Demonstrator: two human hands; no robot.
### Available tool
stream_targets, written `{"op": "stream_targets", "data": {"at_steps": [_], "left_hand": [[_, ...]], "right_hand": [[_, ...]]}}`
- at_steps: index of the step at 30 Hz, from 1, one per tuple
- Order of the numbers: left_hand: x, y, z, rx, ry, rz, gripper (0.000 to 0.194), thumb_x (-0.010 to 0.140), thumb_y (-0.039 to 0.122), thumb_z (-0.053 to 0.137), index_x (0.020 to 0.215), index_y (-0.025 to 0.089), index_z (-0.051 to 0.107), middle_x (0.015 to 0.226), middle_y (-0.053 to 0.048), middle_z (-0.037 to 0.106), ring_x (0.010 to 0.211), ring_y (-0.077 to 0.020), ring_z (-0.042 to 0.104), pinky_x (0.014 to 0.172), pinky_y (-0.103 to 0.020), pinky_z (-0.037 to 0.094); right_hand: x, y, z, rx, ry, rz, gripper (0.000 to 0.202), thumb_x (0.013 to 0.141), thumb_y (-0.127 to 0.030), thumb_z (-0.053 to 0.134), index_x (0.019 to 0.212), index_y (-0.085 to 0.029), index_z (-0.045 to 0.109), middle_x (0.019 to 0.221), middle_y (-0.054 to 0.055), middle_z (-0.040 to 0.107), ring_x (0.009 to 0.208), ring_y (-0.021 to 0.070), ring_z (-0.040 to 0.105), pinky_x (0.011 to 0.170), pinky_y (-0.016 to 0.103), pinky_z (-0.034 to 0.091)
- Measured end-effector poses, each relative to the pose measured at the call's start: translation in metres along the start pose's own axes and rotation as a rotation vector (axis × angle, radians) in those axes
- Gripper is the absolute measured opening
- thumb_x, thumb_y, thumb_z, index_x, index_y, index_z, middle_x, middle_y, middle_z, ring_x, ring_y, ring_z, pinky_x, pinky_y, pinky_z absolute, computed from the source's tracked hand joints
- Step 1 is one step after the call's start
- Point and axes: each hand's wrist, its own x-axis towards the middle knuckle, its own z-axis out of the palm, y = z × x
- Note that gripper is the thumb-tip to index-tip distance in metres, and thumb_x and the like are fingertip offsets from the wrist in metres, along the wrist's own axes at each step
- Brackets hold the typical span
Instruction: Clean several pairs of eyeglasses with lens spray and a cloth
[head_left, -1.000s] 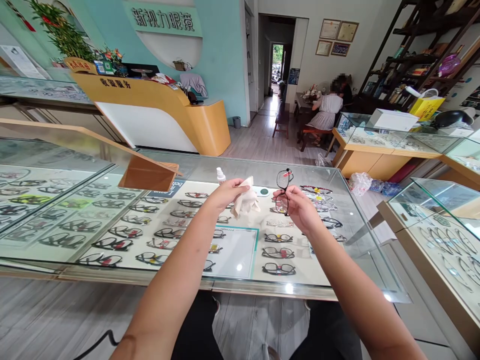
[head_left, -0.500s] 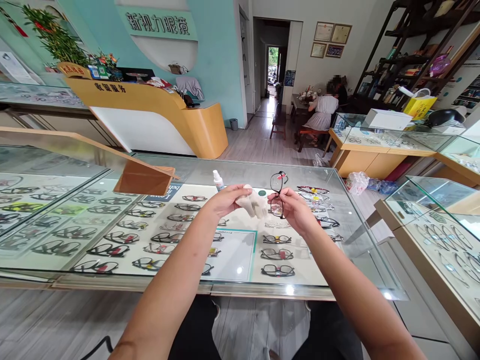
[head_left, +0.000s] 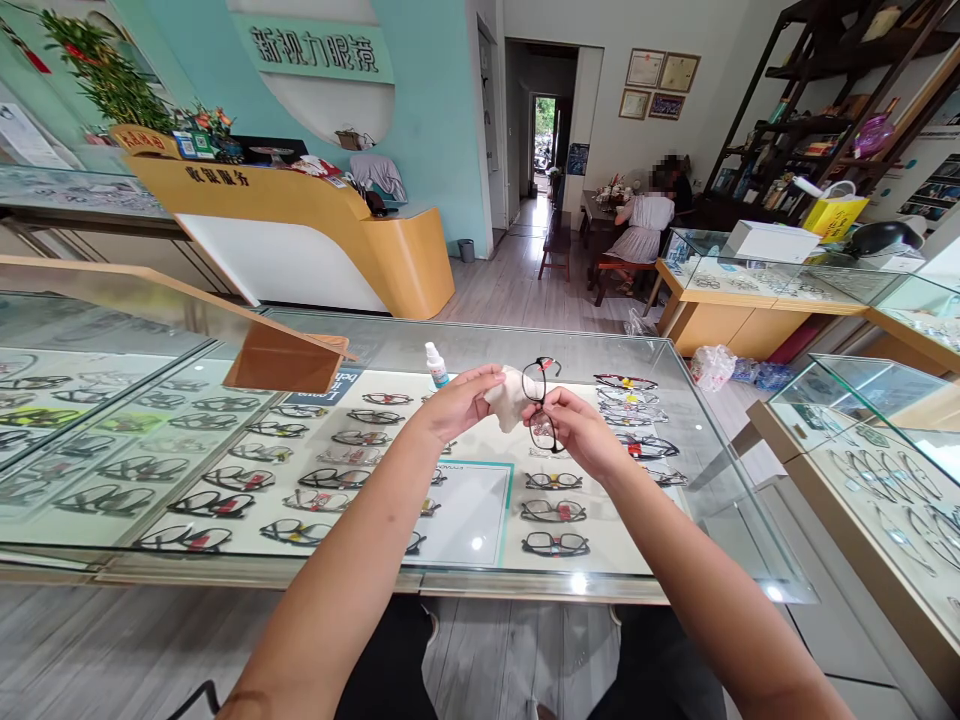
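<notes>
Between the fingers of my left hand (head_left: pixel 466 402) is a crumpled white cloth (head_left: pixel 509 400), hanging over the glass counter. My right hand (head_left: pixel 576 425) pinches a pair of dark-framed eyeglasses (head_left: pixel 535 381) near the middle, and they are turned upright, one lens above the other. The cloth's right edge meets or overlaps the upper lens; whether it presses on it I cannot tell. Just beyond my left hand, a white spray bottle (head_left: pixel 436 365) stands on the glass.
Under the glass of the display counter (head_left: pixel 465 585) lie rows of eyeglass frames (head_left: pixel 553 511). A brown slanted stand (head_left: pixel 289 355) sits on the left. Another showcase (head_left: pixel 862 480) borders the right side. A seated person (head_left: pixel 646 225) is at a table in the back.
The eyeglasses have moved left and slightly down and are tilted more. The cloth has shifted, and the gap between it and the eyeglasses has closed.
</notes>
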Motion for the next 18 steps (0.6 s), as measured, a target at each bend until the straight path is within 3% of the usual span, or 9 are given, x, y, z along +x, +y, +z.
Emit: {"op": "stream_targets", "data": {"at_steps": [13,18], "left_hand": [[-0.002,0.005,0.008,-0.041,0.074,-0.033,0.031,0.075,0.035,0.085,0.097,0.018,0.074,0.081,-0.003,0.068,0.071,-0.0166,0.064,0.063,-0.026,0.048],[-0.005,-0.003,0.019,-0.008,0.045,0.044,0.047,0.071,0.052,0.096,0.090,0.020,0.069,0.070,0.001,0.060,0.060,-0.0125,0.053,0.056,-0.026,0.042]], "right_hand": [[-0.001,0.000,0.001,-0.025,-0.015,-0.013,0.031,0.087,-0.045,0.086,0.087,-0.024,0.063,0.101,0.006,0.082,0.089,0.0201,0.069,0.080,0.033,0.048],[0.000,0.001,0.002,-0.044,-0.014,-0.013,0.033,0.085,-0.048,0.086,0.085,-0.025,0.063,0.098,0.005,0.081,0.086,0.0203,0.068,0.078,0.033,0.048]]}}
